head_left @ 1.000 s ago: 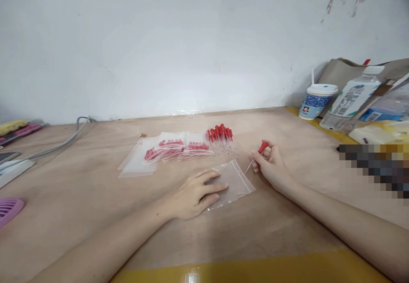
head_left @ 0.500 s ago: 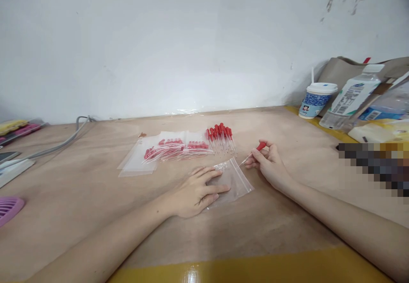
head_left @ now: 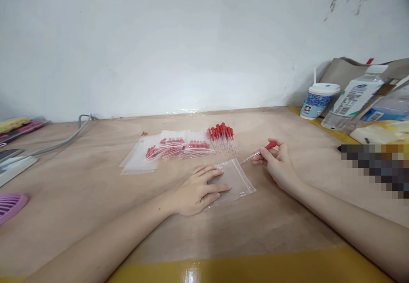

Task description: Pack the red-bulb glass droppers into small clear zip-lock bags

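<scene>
My left hand [head_left: 200, 189] lies flat on a small clear zip bag [head_left: 236, 180] on the wooden table, fingers spread over its left part. My right hand [head_left: 277, 163] pinches a glass dropper with a red bulb [head_left: 259, 152], nearly level, its tip pointing left just above the bag's upper right corner. Behind the bag lies a loose bunch of red-bulbed droppers [head_left: 223, 137]. Left of that bunch sit filled zip bags of droppers [head_left: 174, 147] beside some flat clear bags [head_left: 137, 160].
At the back right stand a paper cup with a straw [head_left: 318, 100], a plastic bottle [head_left: 351, 100] and a beige bag [head_left: 348, 72]. A grey cable [head_left: 68, 137], a purple slotted object [head_left: 11, 204] and flat items lie at the left. A yellow strip [head_left: 255, 268] edges the table front.
My right hand turned the dropper from steeply tilted to almost level and shifted it slightly right, tip toward the bag's corner. My left hand stayed pressed on the bag.
</scene>
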Motion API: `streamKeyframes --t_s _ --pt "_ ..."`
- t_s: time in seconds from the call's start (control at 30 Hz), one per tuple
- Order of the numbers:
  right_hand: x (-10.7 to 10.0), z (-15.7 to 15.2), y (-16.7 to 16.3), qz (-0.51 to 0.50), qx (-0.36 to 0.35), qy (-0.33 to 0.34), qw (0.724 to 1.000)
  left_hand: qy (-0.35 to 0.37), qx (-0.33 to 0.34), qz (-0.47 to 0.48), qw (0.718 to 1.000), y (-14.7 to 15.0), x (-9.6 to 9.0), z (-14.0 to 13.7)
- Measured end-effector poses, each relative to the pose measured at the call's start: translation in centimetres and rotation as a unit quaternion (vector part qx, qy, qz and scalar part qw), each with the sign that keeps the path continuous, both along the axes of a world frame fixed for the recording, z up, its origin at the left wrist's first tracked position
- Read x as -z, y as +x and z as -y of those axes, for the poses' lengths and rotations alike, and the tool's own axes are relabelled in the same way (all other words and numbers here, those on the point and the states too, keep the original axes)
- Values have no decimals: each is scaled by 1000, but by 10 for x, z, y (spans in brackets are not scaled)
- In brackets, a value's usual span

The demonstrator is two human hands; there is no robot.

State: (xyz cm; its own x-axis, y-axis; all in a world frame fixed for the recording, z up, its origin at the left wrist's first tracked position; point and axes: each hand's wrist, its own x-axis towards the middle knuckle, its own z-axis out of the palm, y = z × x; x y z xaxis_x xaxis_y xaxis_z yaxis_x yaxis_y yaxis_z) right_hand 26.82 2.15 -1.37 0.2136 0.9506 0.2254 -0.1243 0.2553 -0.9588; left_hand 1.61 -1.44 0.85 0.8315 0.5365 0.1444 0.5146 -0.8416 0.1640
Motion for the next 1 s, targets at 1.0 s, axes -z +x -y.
streamKeyframes --t_s 1.0 --pt "2 5 -4 -25 -39 -40 998 -8 -3 -2 1000 1 -1 0"
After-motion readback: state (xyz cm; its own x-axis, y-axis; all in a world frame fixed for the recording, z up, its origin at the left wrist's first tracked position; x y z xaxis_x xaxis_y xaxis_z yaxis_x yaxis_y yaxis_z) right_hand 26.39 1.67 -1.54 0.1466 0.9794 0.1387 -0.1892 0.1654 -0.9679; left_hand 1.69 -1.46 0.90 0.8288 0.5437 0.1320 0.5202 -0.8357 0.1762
